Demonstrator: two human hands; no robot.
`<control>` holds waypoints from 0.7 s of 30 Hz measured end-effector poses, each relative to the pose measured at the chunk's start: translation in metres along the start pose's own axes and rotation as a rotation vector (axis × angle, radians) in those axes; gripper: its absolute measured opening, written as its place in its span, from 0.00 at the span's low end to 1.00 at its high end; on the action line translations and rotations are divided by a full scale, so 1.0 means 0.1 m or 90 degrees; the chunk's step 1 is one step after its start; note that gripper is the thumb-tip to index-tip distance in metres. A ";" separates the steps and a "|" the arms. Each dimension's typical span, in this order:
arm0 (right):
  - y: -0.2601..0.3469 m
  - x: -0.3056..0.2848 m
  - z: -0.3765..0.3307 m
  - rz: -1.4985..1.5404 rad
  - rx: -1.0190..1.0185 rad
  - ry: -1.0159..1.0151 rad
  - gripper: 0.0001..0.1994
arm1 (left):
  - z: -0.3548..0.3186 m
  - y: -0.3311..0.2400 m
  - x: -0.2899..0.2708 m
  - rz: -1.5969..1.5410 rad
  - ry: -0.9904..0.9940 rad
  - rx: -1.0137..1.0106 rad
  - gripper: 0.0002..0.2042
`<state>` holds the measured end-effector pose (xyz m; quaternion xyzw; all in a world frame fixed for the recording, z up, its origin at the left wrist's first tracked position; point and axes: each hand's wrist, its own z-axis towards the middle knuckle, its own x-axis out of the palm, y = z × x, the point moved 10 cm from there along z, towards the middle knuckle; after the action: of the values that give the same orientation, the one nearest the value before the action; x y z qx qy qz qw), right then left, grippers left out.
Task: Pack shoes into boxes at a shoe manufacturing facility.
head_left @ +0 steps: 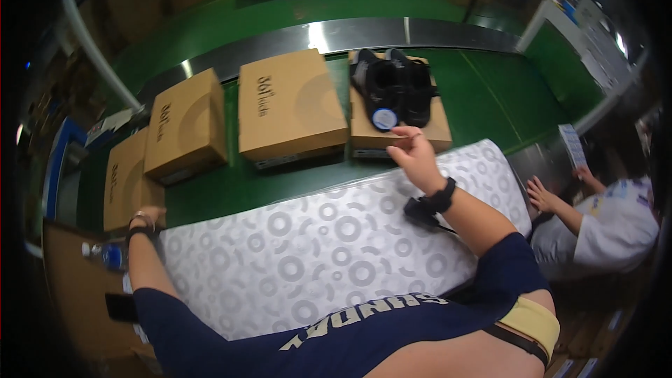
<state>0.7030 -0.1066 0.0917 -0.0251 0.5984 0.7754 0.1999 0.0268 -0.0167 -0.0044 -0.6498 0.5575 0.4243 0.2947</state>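
Note:
A pair of black shoes [408,87] lies on a closed brown shoebox [367,141], with a round blue-and-white tag [385,120] at the near end of one shoe. My right hand [418,159] hovers by the near side of this box, just below the tag. Its thumb and forefinger are apart, and nothing shows between them. On the far left, my left hand [148,217] is at the near corner of another brown shoebox [126,185]. Its fingers are small and blurred, so their grip is unclear.
Two more shoeboxes [187,126] [290,105] stand between them on a green conveyor belt [483,91] with a metal rail behind. A white patterned sheet [308,252] covers the surface before me. A water bottle [112,255] stands at left. At right, another person [595,224] holds a printed sheet [572,145].

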 end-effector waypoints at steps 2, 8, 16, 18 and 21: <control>0.33 -0.12 0.12 -0.173 -0.174 -0.075 0.16 | -0.07 -0.11 -0.09 -0.056 0.020 -0.033 0.21; 0.45 -0.13 0.94 -0.336 -0.142 -0.037 0.17 | -0.58 -0.94 -0.70 -0.084 -0.248 -0.096 0.23; 1.77 -0.27 0.13 -0.116 -0.176 0.224 0.13 | -3.19 -3.80 -0.86 -0.329 -0.569 0.626 0.38; 2.02 -0.20 -0.34 0.200 0.053 0.379 0.13 | -3.53 -3.74 -0.77 -0.417 -0.604 0.739 0.39; 2.24 -0.14 -0.67 0.484 -0.040 0.370 0.30 | -3.41 -3.67 -0.42 -0.862 -0.235 0.737 0.30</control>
<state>0.6261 -0.2193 0.2819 -0.0263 0.5726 0.7722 -0.2741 0.4594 -0.2139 0.1586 -0.5105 0.1269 -0.0887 0.8458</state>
